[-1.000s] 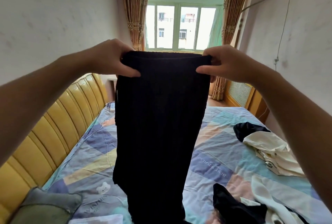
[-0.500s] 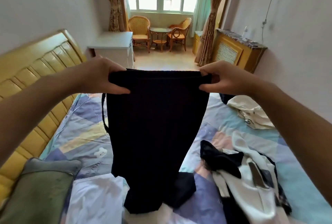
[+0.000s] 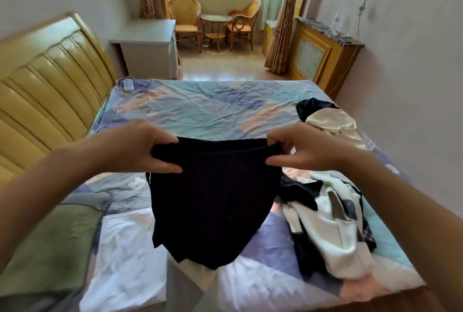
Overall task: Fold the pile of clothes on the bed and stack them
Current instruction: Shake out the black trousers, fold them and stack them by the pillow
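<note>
A black ribbed garment (image 3: 213, 206) hangs over the bed (image 3: 200, 109), held by its top edge. My left hand (image 3: 142, 146) pinches its left top corner and my right hand (image 3: 298, 147) pinches its right top corner. Its lower part touches the bed near the front. A jumble of white and black clothes (image 3: 333, 221) lies on the bed to the right. A cream garment (image 3: 333, 121) on a dark one (image 3: 310, 107) sits farther back on the right. A white garment (image 3: 125, 249) lies flat at the front left.
A green cushion (image 3: 50, 244) lies at the front left by the yellow headboard (image 3: 42, 89). Beyond the bed stand a white cabinet (image 3: 147, 48), wicker chairs with a small table (image 3: 215, 26), and a wooden radiator cover (image 3: 323, 53). The far half of the bed holds no clothes.
My hands have come down with the black garment from window height to just above the bed, and its lower end now rests on the bed. The view has tilted down.
</note>
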